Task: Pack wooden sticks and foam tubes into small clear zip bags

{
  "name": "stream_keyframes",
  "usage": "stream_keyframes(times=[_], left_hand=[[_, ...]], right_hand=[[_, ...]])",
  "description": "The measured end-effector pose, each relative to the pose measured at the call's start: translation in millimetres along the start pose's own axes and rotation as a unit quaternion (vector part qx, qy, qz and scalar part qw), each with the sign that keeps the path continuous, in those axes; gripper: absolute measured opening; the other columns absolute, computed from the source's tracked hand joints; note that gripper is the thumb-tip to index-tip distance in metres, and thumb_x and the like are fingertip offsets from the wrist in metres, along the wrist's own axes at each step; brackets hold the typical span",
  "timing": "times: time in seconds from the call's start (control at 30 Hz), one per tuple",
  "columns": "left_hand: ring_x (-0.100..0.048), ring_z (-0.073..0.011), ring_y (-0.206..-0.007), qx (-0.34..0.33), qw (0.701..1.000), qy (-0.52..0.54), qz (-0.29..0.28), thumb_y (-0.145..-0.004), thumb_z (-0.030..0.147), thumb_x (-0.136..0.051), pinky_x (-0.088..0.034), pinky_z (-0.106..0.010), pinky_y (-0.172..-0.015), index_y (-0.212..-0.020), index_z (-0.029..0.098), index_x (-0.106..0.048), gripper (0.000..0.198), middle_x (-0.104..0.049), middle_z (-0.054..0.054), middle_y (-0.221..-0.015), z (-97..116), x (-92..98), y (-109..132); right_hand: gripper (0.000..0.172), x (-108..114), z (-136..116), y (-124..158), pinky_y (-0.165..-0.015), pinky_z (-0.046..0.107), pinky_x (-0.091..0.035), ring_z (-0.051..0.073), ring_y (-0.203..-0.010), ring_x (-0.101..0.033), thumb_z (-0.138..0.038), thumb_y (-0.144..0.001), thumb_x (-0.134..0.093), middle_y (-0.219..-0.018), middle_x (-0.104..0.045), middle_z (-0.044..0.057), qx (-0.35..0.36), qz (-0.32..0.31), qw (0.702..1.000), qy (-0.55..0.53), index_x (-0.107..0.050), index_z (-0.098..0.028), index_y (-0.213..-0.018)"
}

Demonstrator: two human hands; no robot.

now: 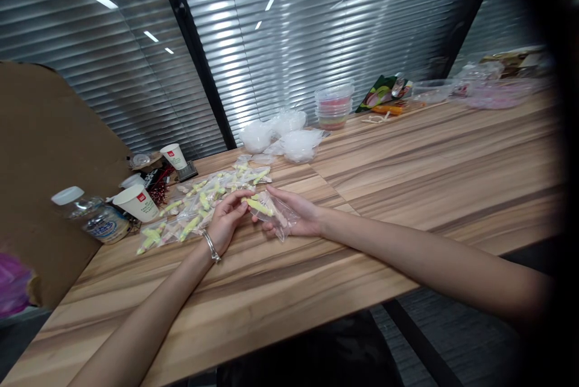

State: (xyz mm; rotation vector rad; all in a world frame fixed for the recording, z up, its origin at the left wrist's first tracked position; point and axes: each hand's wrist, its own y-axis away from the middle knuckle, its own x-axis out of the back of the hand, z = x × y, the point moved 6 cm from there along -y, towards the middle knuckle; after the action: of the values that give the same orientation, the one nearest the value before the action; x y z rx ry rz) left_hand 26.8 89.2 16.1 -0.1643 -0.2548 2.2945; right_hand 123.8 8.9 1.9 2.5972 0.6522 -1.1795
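Observation:
Both my hands rest on a wooden table point(407, 176) and meet on a small clear plastic bag point(277, 216) with a yellow-green piece inside. My right hand point(301, 213) lies palm up under the bag, fingers curled round it. My left hand point(226, 218), with a silver bracelet at the wrist, pinches the bag's left end. Just beyond the hands lies a spread pile of similar small bags with yellow-green pieces point(203, 200).
At the left stand two white paper cups point(136, 202) point(174, 156), a lying plastic bottle point(93, 215) and a brown cardboard sheet point(40, 158). Behind are crumpled clear bags point(283, 134), stacked lidded tubs point(333, 106), snack packets point(384, 91) and a clear tray point(434, 90).

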Motion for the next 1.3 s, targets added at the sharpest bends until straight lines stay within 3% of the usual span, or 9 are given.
stream_keyframes(times=[0.13, 0.33, 0.53, 0.67, 0.8, 1.03, 1.3], left_hand=[[-0.052, -0.0204, -0.089, -0.03, 0.996, -0.086, -0.022, -0.08, 0.034, -0.062, -0.042, -0.031, -0.078, -0.105, 0.022, -0.068, 0.028, -0.058, -0.007, -0.102, 3, -4.0, 1], [-0.052, -0.0207, -0.089, -0.044, 0.992, -0.109, -0.048, -0.08, 0.035, -0.061, -0.04, -0.033, -0.082, -0.096, 0.022, -0.073, 0.024, -0.053, -0.007, -0.096, 5, -5.3, 0], [-0.052, -0.0155, -0.073, 0.018, 0.997, -0.022, -0.072, -0.078, 0.027, -0.06, -0.045, -0.03, -0.071, -0.093, 0.02, -0.073, 0.022, -0.05, -0.006, -0.095, -5, -6.8, 0], [-0.051, -0.0148, -0.071, 0.027, 0.997, 0.025, -0.074, -0.077, 0.023, -0.059, -0.046, -0.029, -0.067, -0.087, 0.018, -0.072, 0.018, -0.051, -0.006, -0.094, -4, -8.4, 1], [-0.051, -0.0151, -0.069, 0.047, 0.995, 0.058, -0.065, -0.079, 0.024, -0.06, -0.045, -0.028, -0.064, -0.092, 0.018, -0.067, 0.016, -0.053, -0.004, -0.082, -2, -8.4, 1], [-0.054, -0.0122, -0.077, 0.04, 0.993, 0.109, -0.014, -0.072, 0.019, -0.069, -0.044, -0.025, -0.073, -0.085, 0.018, -0.062, 0.015, -0.057, -0.002, -0.092, -6, 3.3, -4], [-0.059, -0.0128, -0.067, 0.057, 0.994, 0.08, -0.044, -0.074, 0.024, -0.07, -0.045, -0.029, -0.073, -0.091, 0.017, -0.064, 0.019, -0.062, -0.001, -0.076, -6, -4.5, 0]], right_hand=[[0.048, 1, 1, -1, -0.061, 0.027, -0.044, 0.014, -0.063, -0.056, -0.05, -0.095, -0.029, -0.087, -0.063, 0.011, -0.002, -0.001, 1.0, 0.017, -0.057, -0.011, -0.1], [0.051, 2, 4, -2, -0.059, 0.026, -0.044, 0.014, -0.06, -0.055, -0.05, -0.095, -0.025, -0.088, -0.064, 0.012, -0.012, 0.001, 1.0, 0.029, -0.057, -0.01, -0.1], [0.045, 3, 7, -3, -0.056, 0.023, -0.042, 0.012, -0.057, -0.054, -0.047, -0.095, -0.029, -0.086, -0.063, 0.011, -0.034, -0.013, 0.998, 0.041, -0.056, -0.011, -0.099], [0.044, 5, 9, -3, -0.054, 0.022, -0.041, 0.011, -0.055, -0.052, -0.043, -0.096, -0.026, -0.083, -0.063, 0.011, -0.042, -0.013, 0.998, 0.046, -0.056, -0.011, -0.098], [0.042, 7, 8, -5, -0.057, 0.023, -0.043, 0.013, -0.058, -0.054, -0.043, -0.095, -0.03, -0.083, -0.063, 0.011, -0.03, -0.006, 0.999, 0.035, -0.056, -0.01, -0.101], [0.041, 8, 4, -4, -0.065, 0.027, -0.046, 0.015, -0.066, -0.058, -0.045, -0.094, -0.036, -0.086, -0.064, 0.011, -0.007, -0.003, 1.0, 0.016, -0.056, -0.011, -0.104], [0.041, 10, 1, -4, -0.064, 0.026, -0.046, 0.014, -0.067, -0.058, -0.044, -0.094, -0.038, -0.084, -0.064, 0.011, -0.002, 0.022, 0.999, -0.024, -0.057, -0.01, -0.102]])
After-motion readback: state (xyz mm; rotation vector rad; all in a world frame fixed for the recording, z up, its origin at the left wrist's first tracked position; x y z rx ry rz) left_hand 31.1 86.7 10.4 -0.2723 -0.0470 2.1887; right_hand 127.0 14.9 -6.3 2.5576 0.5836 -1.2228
